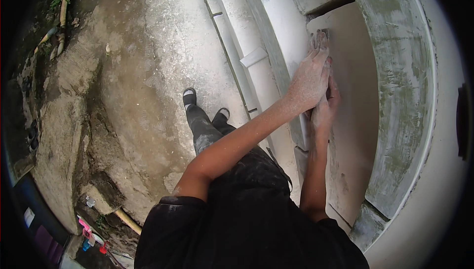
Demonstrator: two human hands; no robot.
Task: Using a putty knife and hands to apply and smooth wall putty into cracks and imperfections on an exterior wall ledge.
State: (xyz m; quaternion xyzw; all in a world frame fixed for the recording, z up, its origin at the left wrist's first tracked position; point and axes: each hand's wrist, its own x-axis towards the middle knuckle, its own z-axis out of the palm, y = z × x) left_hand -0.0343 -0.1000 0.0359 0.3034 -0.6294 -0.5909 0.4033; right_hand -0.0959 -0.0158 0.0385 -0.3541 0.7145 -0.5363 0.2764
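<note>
Outdoors, rough concrete ground [143, 71], stained and cracked, with a hose [63, 12] along the far left edge. To our right a pale wall with a recessed smooth panel [353, 121] set inside a grey-green frame [400, 96]; a white moulded ledge [242, 37] runs along the wall base.

Both our arms reach to the right into the recess. Left hand [310, 79], dusted white, lies flat with fingers extended, pressed over a small block [323, 33] whose dark edge shows just past the fingertips, against the panel's upper left. Block sits under the left fingers, flush to the panel surface. Grip state there: flat palm press, fingers straight, not curled around it.

Right hand [326, 111] is tucked directly beneath the left, touching its wrist side and the panel. We cannot tell whether the right grip is closed on anything; the left hand covers most of it.

Our feet in sandals [189, 96] stand near the ledge. Coloured plastic items [89, 234] lie at lower left.
</note>
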